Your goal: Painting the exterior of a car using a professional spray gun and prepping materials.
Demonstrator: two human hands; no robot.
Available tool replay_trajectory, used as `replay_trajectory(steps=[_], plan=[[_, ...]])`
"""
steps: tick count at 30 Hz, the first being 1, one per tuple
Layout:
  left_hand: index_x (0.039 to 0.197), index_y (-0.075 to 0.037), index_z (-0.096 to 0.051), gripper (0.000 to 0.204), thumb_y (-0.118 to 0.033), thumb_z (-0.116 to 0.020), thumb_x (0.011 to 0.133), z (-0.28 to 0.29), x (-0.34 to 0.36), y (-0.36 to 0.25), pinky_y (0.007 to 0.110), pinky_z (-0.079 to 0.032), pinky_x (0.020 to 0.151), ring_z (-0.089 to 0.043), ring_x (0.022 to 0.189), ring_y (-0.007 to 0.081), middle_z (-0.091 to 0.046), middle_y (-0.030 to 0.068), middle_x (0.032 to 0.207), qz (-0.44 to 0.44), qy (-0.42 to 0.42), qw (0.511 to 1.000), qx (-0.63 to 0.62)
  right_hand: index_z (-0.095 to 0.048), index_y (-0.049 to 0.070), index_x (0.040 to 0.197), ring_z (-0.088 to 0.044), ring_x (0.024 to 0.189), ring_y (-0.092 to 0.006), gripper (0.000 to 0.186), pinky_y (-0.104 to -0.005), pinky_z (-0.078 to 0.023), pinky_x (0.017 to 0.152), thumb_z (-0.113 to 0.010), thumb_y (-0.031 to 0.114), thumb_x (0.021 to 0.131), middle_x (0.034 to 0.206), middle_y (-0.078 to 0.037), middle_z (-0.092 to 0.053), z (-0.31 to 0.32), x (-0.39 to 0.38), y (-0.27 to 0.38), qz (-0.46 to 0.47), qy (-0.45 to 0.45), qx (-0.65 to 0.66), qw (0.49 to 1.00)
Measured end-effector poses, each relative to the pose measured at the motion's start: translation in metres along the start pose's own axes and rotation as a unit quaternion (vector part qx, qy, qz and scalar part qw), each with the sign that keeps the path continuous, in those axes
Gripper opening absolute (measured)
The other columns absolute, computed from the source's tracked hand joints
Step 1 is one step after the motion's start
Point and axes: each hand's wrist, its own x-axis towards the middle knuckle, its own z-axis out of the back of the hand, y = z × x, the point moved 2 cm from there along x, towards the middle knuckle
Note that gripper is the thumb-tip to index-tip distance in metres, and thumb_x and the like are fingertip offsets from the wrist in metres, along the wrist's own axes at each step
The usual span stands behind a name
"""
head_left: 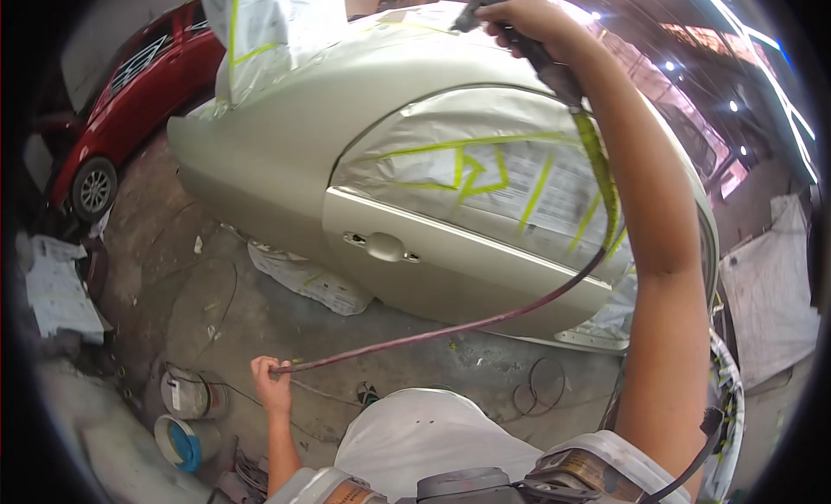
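Observation:
High up, over the car's roof, my right hand (538,26) is closed around a spray gun (545,69). Its nozzle end points left, over the masked roof. From the gun's base hangs a dark red air hose (450,329), its upper stretch wrapped in yellow-green tape. Lower left, my left hand (269,381) grips that hose, so it curves across in front of the door. The pale beige-green car body (260,136) has a door handle (383,246) on this side. Masking film (519,185) with yellow-green tape covers its window.
A red car (164,67) stands at the far left. Two buckets (195,394) are on the floor below left, one with something blue inside. A thin cable (538,390) lies looped near the car. A pale sheet (770,287) hangs at the right.

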Motion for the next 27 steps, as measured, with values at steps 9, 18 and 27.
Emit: replay_trajectory(steps=[9,18,27], plan=[[0.079,-0.003,-0.048,0.028,-0.01,-0.074,0.077,0.026,0.004,-0.002,0.033,-0.042,0.077,-0.049,0.082,0.0246,-0.048,0.0104,0.092,0.018,-0.059,0.997,0.041,-0.066,0.001,0.09,-0.062,0.06,-0.018,0.016,-0.0321,-0.051,0.048,-0.062,0.017,0.09,0.071,-0.009,-0.063,-0.073,0.025,0.066,0.045,0.157,0.036,0.986],[0.078,-0.002,-0.05,0.028,-0.011,-0.076,0.074,-0.063,0.03,-0.065,0.034,-0.044,0.076,-0.052,0.082,0.0262,-0.05,0.0109,0.088,-0.054,0.131,0.99,-0.009,-0.066,0.003,0.076,-0.056,0.053,-0.0145,0.023,-0.0332,-0.046,0.048,-0.059,0.022,0.087,0.065,-0.006,-0.06,0.225,0.03,-0.143,-0.106,-0.151,-0.118,0.976],[0.078,-0.003,-0.054,0.027,-0.015,-0.077,0.074,-0.036,0.107,0.013,0.038,-0.046,0.072,-0.055,0.079,0.0296,-0.052,0.0123,0.088,-0.05,0.119,0.991,0.024,-0.06,0.01,0.08,-0.053,0.046,-0.0122,0.017,-0.0297,-0.043,0.038,-0.059,0.026,0.086,0.062,0.0,-0.057,0.285,-0.008,-0.256,-0.236,-0.214,0.012,0.948]])
